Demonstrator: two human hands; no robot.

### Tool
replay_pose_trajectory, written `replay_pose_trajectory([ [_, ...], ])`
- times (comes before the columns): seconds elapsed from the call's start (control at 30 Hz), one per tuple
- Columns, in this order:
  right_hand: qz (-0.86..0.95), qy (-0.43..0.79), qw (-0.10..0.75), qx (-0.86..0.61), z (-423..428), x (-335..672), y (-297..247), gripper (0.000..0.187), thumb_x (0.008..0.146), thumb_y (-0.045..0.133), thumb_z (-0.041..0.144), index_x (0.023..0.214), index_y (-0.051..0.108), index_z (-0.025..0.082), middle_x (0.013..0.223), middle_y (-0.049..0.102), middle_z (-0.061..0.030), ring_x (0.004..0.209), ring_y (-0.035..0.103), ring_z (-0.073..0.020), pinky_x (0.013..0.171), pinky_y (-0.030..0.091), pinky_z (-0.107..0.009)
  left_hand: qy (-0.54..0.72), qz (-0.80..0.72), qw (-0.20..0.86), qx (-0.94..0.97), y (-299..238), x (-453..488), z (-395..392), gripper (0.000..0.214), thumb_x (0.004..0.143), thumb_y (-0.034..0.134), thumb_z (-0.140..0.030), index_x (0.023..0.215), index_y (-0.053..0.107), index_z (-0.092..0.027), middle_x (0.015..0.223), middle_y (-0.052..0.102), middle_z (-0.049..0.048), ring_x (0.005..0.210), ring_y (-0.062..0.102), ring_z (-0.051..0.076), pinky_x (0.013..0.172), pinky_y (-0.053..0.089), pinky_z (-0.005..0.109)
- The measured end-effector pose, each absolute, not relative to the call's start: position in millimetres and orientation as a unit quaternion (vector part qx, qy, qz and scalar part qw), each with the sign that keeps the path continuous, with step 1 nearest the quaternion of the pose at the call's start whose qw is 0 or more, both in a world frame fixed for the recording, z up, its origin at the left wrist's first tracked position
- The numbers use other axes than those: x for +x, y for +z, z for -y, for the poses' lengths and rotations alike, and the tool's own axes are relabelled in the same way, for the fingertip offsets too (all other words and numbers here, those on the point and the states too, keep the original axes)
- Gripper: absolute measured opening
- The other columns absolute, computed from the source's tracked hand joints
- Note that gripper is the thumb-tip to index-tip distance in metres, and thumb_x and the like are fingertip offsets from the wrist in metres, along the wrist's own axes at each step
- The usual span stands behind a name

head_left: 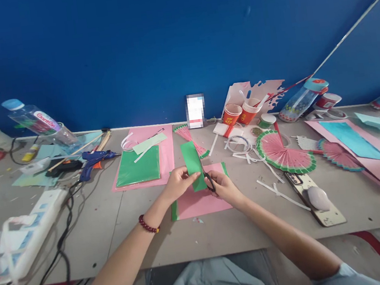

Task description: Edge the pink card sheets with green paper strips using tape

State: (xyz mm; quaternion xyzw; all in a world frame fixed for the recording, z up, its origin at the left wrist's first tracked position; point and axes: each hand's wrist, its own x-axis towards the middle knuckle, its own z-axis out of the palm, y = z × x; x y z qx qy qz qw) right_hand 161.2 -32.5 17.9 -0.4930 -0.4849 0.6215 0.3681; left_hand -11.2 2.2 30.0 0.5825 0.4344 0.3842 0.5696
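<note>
My left hand (182,182) pinches a strip of green paper (191,158) by its lower left edge, holding it upright above the table. In my right hand (223,186) is a pair of black-handled scissors (210,181), close against the right edge of that paper. The blades are mostly hidden, so I cannot tell how far they are spread. Beneath both hands lies a pink sheet (202,204) with green strips along its left and right edges. A folded pink and green paper fan (189,135) sits just behind the green paper.
On the left are a stack of green paper (137,166), a blue glue gun (92,163) and a white power strip (44,225) with black cables. To the right lie a watermelon-patterned fan (277,152), a phone (322,205) and red paper cups (232,114). A blue wall (164,48) rises behind.
</note>
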Motion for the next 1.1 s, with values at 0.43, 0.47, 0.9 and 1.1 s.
replay_pose_trajectory([
  [0.43,0.486,0.618,0.373,-0.493,33.1,160.5,20.8,0.044,0.071,0.059,0.061,0.077,0.047,0.019,0.056,0.049,0.0045,0.04,0.036,-0.0049,0.038,0.025,-0.019,0.381,-0.435,0.567,0.587,25.9,-12.1,-4.2,0.032,0.065,0.072,-0.042,0.068,0.063,-0.012,0.064,0.062,0.0023,0.059,0.054,0.013,0.054,0.042,0.023],
  [0.47,0.487,0.617,0.372,-0.493,33.1,160.4,20.9,0.044,0.071,0.059,0.061,0.076,0.047,0.019,0.056,0.049,0.0045,0.04,0.037,-0.0051,0.038,0.025,-0.019,0.381,-0.435,0.566,0.588,25.0,-12.3,-4.3,0.032,0.065,0.072,-0.042,0.067,0.063,-0.012,0.064,0.062,0.0023,0.059,0.054,0.013,0.054,0.043,0.023],
  [0.9,0.496,0.615,0.373,-0.487,33.0,160.0,22.0,0.042,0.072,0.06,0.059,0.074,0.044,0.02,0.049,0.036,0.0089,0.039,0.031,-0.0052,0.038,0.024,-0.019,0.359,-0.424,0.579,0.597,27.1,-9.3,-2.8,0.034,0.066,0.072,-0.045,0.073,0.066,-0.013,0.069,0.066,0.0046,0.064,0.059,0.016,0.059,0.047,0.026],
  [1.1,0.507,0.595,0.375,-0.499,31.9,160.8,21.0,0.043,0.072,0.057,0.062,0.074,0.045,0.02,0.052,0.039,0.0073,0.04,0.032,-0.0055,0.038,0.023,-0.02,0.361,-0.424,0.567,0.607,23.5,-11.5,-3.8,0.035,0.067,0.071,-0.046,0.077,0.067,-0.012,0.073,0.067,0.0054,0.064,0.06,0.016,0.059,0.048,0.025],
])
